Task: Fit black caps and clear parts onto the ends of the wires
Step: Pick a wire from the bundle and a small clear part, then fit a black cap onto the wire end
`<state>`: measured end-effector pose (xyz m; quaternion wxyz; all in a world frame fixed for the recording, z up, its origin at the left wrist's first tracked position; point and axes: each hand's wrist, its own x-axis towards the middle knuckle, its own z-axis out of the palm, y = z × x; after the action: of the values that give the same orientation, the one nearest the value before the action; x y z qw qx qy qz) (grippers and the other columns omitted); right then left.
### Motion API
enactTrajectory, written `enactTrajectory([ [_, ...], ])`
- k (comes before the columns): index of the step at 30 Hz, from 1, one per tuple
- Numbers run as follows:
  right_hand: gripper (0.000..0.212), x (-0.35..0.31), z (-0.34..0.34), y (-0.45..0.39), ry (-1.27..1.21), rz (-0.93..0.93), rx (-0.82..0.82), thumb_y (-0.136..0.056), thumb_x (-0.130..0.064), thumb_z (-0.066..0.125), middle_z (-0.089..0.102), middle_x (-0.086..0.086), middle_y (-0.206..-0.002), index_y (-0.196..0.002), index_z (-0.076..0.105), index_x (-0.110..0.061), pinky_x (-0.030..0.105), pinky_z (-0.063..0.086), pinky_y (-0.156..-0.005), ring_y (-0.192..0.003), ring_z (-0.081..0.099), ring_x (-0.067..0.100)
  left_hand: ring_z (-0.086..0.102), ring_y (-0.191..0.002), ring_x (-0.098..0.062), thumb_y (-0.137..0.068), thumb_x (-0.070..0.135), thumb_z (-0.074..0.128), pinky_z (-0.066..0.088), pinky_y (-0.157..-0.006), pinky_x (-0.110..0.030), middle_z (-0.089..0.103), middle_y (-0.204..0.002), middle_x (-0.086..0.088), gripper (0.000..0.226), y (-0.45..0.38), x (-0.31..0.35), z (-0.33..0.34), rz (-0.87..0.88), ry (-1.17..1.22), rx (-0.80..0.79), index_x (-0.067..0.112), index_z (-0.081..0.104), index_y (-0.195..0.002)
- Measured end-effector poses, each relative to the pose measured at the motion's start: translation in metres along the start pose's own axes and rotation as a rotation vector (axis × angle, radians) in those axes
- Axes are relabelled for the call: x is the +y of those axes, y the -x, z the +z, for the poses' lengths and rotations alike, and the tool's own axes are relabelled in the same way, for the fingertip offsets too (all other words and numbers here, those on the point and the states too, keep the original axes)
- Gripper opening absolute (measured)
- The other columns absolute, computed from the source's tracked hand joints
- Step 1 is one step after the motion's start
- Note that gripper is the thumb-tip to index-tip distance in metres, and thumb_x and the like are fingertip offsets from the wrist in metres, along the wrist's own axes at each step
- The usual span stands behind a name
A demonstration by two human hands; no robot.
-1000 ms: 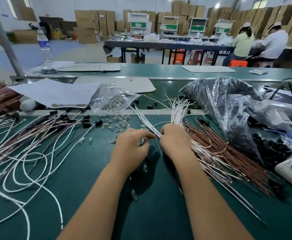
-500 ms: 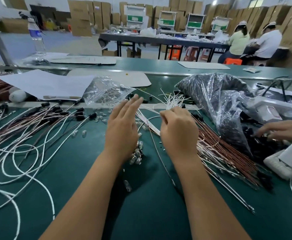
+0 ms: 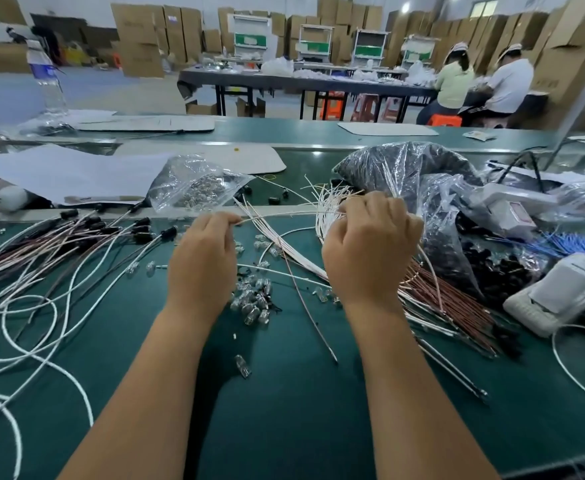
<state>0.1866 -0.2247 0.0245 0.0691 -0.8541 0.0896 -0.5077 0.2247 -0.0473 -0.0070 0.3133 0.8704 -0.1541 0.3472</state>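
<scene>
I see a dark green belt-like work surface (image 3: 284, 427) filling the lower view. At 3 o'clock on it, a crumpled clear plastic bag of black caps (image 3: 433, 188) slumps beside a white plastic device (image 3: 561, 296) at 4 o'clock. A white paper sheet (image 3: 69, 171) lies at 10 o'clock, and next to it at 11 o'clock a small clear zip bag of clear parts (image 3: 197, 185). At 9 o'clock sprawls a tangle of white and brown wires with black caps already fitted on their far ends (image 3: 59, 258). At 4 o'clock, a bundle of bare brown and white wires (image 3: 450, 306) fans out from under my right wrist.

My right hand (image 3: 370, 251), just right of centre, is curled closed round a bunch of thin white wires (image 3: 329, 209) whose ends stick up toward 12 o'clock. My left hand (image 3: 202, 261), left of centre and apart from the right, pinches one thin white wire (image 3: 270, 216) at its tip; that wire arcs across to the bunch in the right fist. Between and just below my hands sits a heap of small loose clear plastic parts (image 3: 253, 303) on the surface, with one stray clear part (image 3: 242, 366) nearer 6 o'clock.
</scene>
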Motion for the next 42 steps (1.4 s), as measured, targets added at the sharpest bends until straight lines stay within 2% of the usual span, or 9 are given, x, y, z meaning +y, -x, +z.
enactTrajectory([
  [5, 0.041, -0.021, 0.004, 0.011, -0.094, -0.211, -0.275, -0.075, -0.022, 0.05, 0.064, -0.004, -0.12, -0.113, 0.068, -0.021, 0.046, 0.012, -0.104, -0.125, 0.047, 0.021, 0.06, -0.093, -0.024, -0.096, 0.004, 0.051, 0.045, -0.079, -0.03, 0.067, -0.102, -0.008, 0.02, 0.002, 0.01, 0.005, 0.092, 0.186, -0.091, 0.003, 0.068, -0.106],
  [13, 0.007, -0.018, 0.01, 0.017, -0.105, -0.311, -0.329, -0.082, -0.024, 0.064, 0.065, -0.001, -0.105, -0.084, 0.07, -0.02, 0.045, 0.011, -0.109, -0.113, 0.055, 0.02, 0.065, -0.081, -0.011, -0.088, 0.01, 0.066, 0.052, -0.076, -0.033, 0.066, -0.08, 0.014, 0.022, 0.007, 0.017, 0.007, 0.007, 0.367, -0.099, 0.027, 0.065, -0.102],
  [15, 0.007, -0.015, 0.012, 0.015, -0.232, -0.335, -0.465, -0.088, -0.016, 0.056, 0.063, 0.001, -0.089, -0.086, 0.063, -0.015, 0.034, 0.031, -0.09, -0.091, 0.059, 0.024, 0.065, -0.071, -0.007, -0.084, 0.018, 0.072, 0.052, -0.07, -0.027, 0.068, -0.073, 0.011, 0.022, 0.007, 0.015, 0.007, -0.055, 0.415, -0.064, 0.03, 0.064, -0.1],
  [18, 0.016, -0.006, 0.021, 0.007, -0.299, -0.172, -0.559, -0.088, 0.002, 0.044, 0.053, 0.002, -0.079, -0.09, 0.052, -0.012, 0.031, 0.036, -0.059, -0.073, 0.053, 0.023, 0.063, -0.058, -0.014, -0.089, 0.027, 0.068, 0.051, -0.058, -0.031, 0.067, -0.065, 0.007, 0.006, 0.004, 0.008, 0.009, -0.135, 0.45, 0.016, 0.028, 0.064, -0.094],
  [21, 0.02, 0.018, 0.038, -0.026, -0.322, 0.155, -0.486, -0.09, 0.007, 0.038, 0.053, 0.004, -0.079, -0.091, 0.049, -0.009, 0.038, 0.048, -0.063, -0.071, 0.055, 0.022, 0.056, -0.049, -0.011, -0.097, 0.028, 0.056, 0.046, -0.049, -0.031, 0.066, -0.064, 0.008, 0.011, 0.004, 0.001, 0.011, -0.207, 0.453, 0.068, 0.024, 0.062, -0.088],
  [24, 0.013, 0.052, 0.063, -0.057, -0.229, 0.38, -0.558, -0.09, -0.004, 0.042, 0.054, 0.003, -0.078, -0.094, 0.053, -0.008, 0.031, 0.04, -0.056, -0.067, 0.052, 0.016, 0.051, -0.047, -0.007, -0.097, 0.024, 0.055, 0.04, -0.045, -0.025, 0.063, -0.063, 0.01, 0.015, 0.004, -0.001, 0.015, -0.209, 0.39, 0.016, 0.023, 0.062, -0.083],
  [31, 0.024, 0.083, 0.108, -0.063, 0.244, 0.271, -0.799, -0.092, -0.012, 0.045, 0.062, 0.015, -0.113, -0.109, 0.06, -0.007, 0.035, 0.037, -0.07, -0.101, 0.058, 0.033, 0.05, -0.051, -0.007, -0.095, 0.024, 0.054, 0.039, -0.052, -0.026, 0.064, -0.064, 0.006, 0.02, 0.0, -0.005, 0.027, -0.3, 0.3, -0.116, 0.018, 0.065, -0.079],
  [37, 0.006, 0.086, 0.111, -0.068, 0.272, 0.345, -0.785, -0.086, -0.004, 0.053, 0.053, 0.007, -0.075, -0.083, 0.05, -0.008, 0.03, 0.036, -0.059, -0.068, 0.05, 0.025, 0.045, -0.047, -0.007, -0.095, 0.025, 0.054, 0.037, -0.051, -0.025, 0.065, -0.065, 0.004, 0.019, -0.002, -0.008, 0.031, -0.319, 0.297, -0.157, 0.018, 0.065, -0.081],
  [42, 0.004, 0.063, 0.082, -0.075, -0.071, 0.265, -0.548, -0.093, -0.008, 0.054, 0.052, -0.001, -0.073, -0.094, 0.053, -0.012, 0.025, 0.032, -0.05, -0.061, 0.047, 0.01, 0.055, -0.056, -0.01, -0.095, 0.022, 0.054, 0.047, -0.054, -0.029, 0.066, -0.072, 0.006, 0.012, -0.001, -0.003, 0.023, -0.341, 0.343, -0.113, 0.021, 0.065, -0.09],
])
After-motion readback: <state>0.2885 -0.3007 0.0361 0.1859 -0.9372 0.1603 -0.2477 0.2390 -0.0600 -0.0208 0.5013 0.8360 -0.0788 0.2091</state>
